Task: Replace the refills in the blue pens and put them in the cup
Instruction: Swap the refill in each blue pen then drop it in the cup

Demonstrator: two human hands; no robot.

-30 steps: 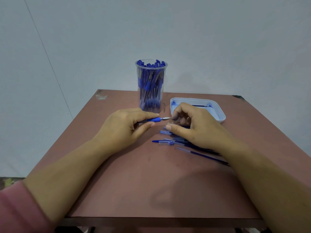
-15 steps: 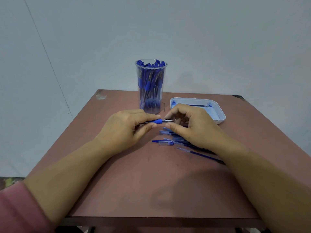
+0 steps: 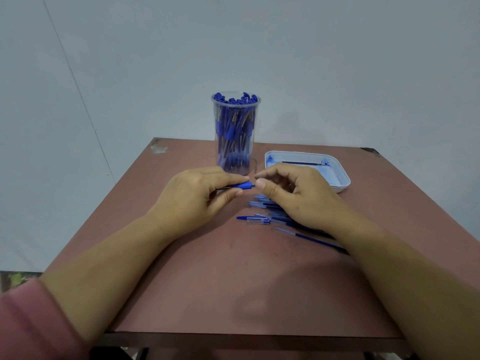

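My left hand (image 3: 197, 196) grips a blue pen (image 3: 242, 185) level above the table, its blue grip pointing right. My right hand (image 3: 293, 193) pinches the pen's tip end between thumb and forefinger; the tip itself is hidden by those fingers. A clear cup (image 3: 235, 133) packed with blue pens stands just behind my hands. Several loose refills and pen parts (image 3: 267, 203) lie on the table under and left of my right hand, including a clear cap with a blue clip (image 3: 255, 220) and one long refill (image 3: 309, 239).
A white tray (image 3: 340, 175) stained with blue ink, holding one refill (image 3: 302, 163), sits at the back right. The reddish-brown table (image 3: 233, 281) ends at its front edge close to me. A pale wall is behind.
My right hand has closed in on the pen's tip, so the metal point that stuck out earlier is now covered by its fingers. My left hand has stayed in place.
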